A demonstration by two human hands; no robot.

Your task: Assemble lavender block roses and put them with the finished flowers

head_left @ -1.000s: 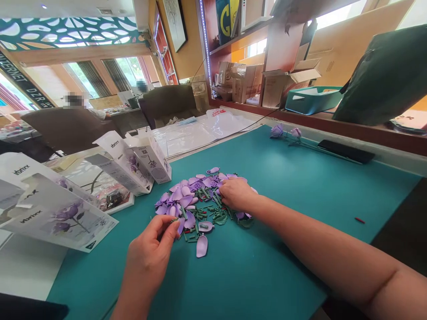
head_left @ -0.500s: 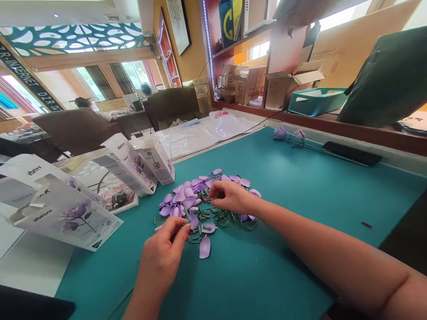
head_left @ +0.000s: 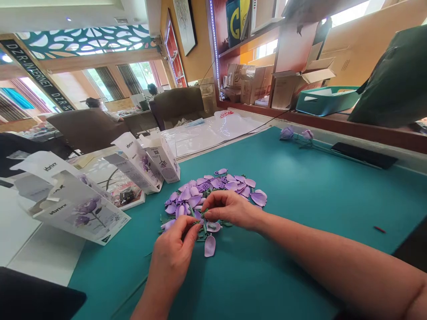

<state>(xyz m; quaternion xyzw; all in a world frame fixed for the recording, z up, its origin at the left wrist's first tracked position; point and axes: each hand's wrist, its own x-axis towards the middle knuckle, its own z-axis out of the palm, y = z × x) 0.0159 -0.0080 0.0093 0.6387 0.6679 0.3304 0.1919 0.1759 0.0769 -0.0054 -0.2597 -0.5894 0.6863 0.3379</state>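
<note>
Brought the right hand [head_left: 235,209] down and leftward since half a second ago, from over the middle of the petal heap [head_left: 193,192] to its near edge, just beside the left hand [head_left: 175,249]; also eased the left hand slightly rightward along that edge. Pinching a small green piece [head_left: 204,213] between right thumb and forefinger, bent and parted only by its thickness. Gripping a second green piece [head_left: 196,222] the same way on the left, mostly covered by the fingertips. Holding both at the heap's near edge; cannot tell whether touching or barely apart. Pointing the left one roughly rightward, long axis seemingly along the heap's near edge; tilting the right one down toward it, too small to tell end from end. Lying nearer than the heap, with narrow end toward it: a loose petal [head_left: 210,247].
</note>
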